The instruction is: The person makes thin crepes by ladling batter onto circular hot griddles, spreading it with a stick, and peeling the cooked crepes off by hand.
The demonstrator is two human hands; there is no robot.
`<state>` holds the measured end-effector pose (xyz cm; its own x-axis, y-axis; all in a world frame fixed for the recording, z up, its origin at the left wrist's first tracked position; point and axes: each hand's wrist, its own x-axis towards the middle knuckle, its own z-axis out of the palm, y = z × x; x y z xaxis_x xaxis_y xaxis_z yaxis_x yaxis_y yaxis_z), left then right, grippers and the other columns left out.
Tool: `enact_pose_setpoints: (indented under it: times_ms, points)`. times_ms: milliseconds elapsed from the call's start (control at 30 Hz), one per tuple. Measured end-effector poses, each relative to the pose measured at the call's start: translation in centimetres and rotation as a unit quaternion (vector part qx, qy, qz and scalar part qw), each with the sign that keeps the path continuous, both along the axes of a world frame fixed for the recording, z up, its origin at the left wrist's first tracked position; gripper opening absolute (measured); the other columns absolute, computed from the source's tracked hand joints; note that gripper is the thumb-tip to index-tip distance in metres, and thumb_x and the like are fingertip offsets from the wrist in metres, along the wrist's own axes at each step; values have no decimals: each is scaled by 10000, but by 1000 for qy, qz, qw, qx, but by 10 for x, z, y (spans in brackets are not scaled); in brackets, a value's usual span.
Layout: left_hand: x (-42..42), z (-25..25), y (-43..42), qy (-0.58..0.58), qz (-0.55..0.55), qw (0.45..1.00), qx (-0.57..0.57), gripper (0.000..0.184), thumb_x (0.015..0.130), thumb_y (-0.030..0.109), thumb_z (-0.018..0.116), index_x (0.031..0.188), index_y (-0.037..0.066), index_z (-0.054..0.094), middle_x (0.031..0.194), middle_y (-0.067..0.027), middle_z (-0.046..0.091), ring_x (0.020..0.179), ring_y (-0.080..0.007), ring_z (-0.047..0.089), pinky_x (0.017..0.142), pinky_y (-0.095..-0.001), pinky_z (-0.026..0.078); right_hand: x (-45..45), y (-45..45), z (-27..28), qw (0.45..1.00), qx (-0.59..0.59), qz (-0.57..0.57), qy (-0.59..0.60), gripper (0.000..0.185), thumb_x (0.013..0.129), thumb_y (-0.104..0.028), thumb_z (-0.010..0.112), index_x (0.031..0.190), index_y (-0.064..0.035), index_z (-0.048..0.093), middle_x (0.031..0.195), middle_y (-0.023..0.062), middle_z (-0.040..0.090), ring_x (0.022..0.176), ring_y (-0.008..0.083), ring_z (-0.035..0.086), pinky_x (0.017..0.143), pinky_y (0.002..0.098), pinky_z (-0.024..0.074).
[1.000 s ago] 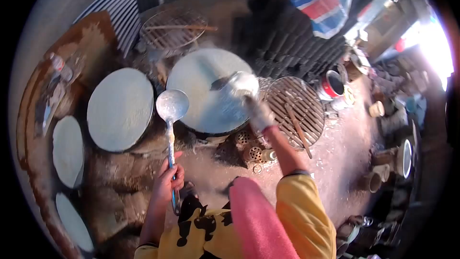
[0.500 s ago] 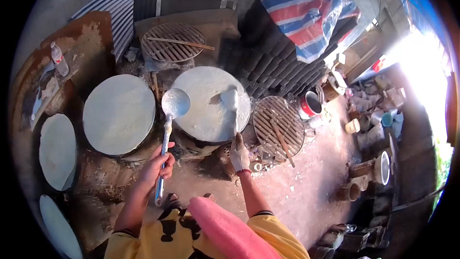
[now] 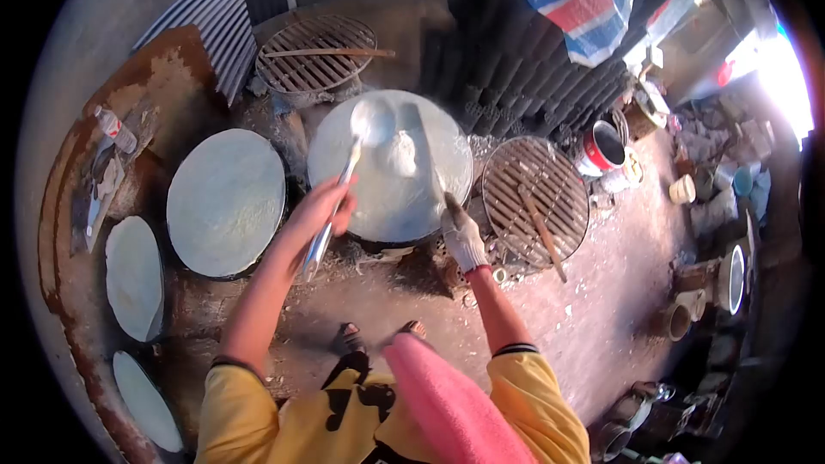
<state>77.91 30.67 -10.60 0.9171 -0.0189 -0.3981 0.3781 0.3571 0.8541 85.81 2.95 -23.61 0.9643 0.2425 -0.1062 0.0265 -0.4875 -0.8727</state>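
My left hand [image 3: 331, 208] is bare and wrapped round the handle of a long metal ladle [image 3: 372, 123], whose bowl is over the round pan covered with pale batter [image 3: 344, 167]. Near the middle of that pan lies a small white mound [image 3: 402, 153]. My right hand [image 3: 464, 239], in a white glove, is closed at the pan's right front edge on the lower end of a long flat scraper [image 3: 424, 142], which extends across the batter to the right of the mound.
Left of the pan is another pale round pan [image 3: 226, 202], with further pale rounds beyond. A round slatted grate [image 3: 524, 198] with a stick [image 3: 541, 232] stands at the right, another grate [image 3: 318, 51] at the back. A red bucket [image 3: 601, 149] and a bottle [image 3: 114, 129] flank the area.
The ladle has moved from the pan's left edge to over the batter. My gloved hand stays at the front edge, while the scraper has swung more upright. The view has shifted.
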Motion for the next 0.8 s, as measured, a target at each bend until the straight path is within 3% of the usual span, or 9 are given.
enact_pose_setpoints:
  times_ms: [233,267,367,467,533,567,667,700,800]
  points:
    - [9,-45,6,-11,15,997,76,136,951,192,382,955,60,415,655,-44,467,391,-97,395,360,-261,359,-86,-44,-8,993,59,51,83,425,918,-220,448,1335,-137,424,1111,191,606,1050,274,587,872,335,445]
    - [-6,-42,6,11,19,994,111,129,944,173,373,970,52,409,651,-56,469,373,-107,389,343,-282,366,-89,-19,-33,964,252,-55,66,392,932,-64,436,1323,-68,444,1095,-13,571,875,59,504,728,196,421]
    - [-35,-37,7,70,5,991,116,135,943,183,380,995,66,422,666,-63,478,392,-102,399,358,-274,368,-78,41,-66,986,91,19,-136,392,937,-107,450,1327,-63,437,1009,-3,583,820,46,504,683,171,418]
    - [-55,-34,5,62,-5,990,127,203,954,226,387,1068,64,437,678,-52,475,402,-90,393,376,-260,362,-96,64,0,967,227,-33,107,403,945,-203,444,1343,-138,433,664,-41,486,521,33,431,455,181,369]
    - [-60,-42,5,52,-4,993,107,186,954,222,374,1038,65,428,683,-62,480,399,-99,394,374,-271,372,-115,64,25,964,212,-85,134,421,936,-239,435,1335,-107,423,955,81,517,834,152,485,711,246,376]
    - [-61,-47,2,58,6,996,72,184,952,220,382,1045,66,415,677,-67,479,395,-105,384,372,-285,365,-114,63,-9,979,173,-69,82,445,925,-255,429,1328,-65,412,1234,193,535,1137,270,524,959,313,380]
    - [-63,-68,-14,48,30,997,-48,161,944,192,388,1037,64,412,670,-73,485,394,-129,370,376,-313,362,-129,85,16,998,37,18,43,450,920,-275,422,1328,-86,405,1220,225,529,1155,327,504,954,352,376]
    - [-62,-66,-16,28,63,989,-134,184,950,176,392,1042,19,418,660,-59,457,399,-102,361,376,-259,348,-112,85,7,996,58,49,46,439,925,-277,431,1331,-110,420,996,164,635,889,266,621,756,340,478]
    - [-71,-45,29,3,15,825,-565,287,966,158,385,1140,-69,398,677,-29,412,407,-38,339,361,-174,301,-117,67,87,952,243,23,184,410,935,-226,460,1330,-119,446,648,-85,382,466,20,314,381,190,285]
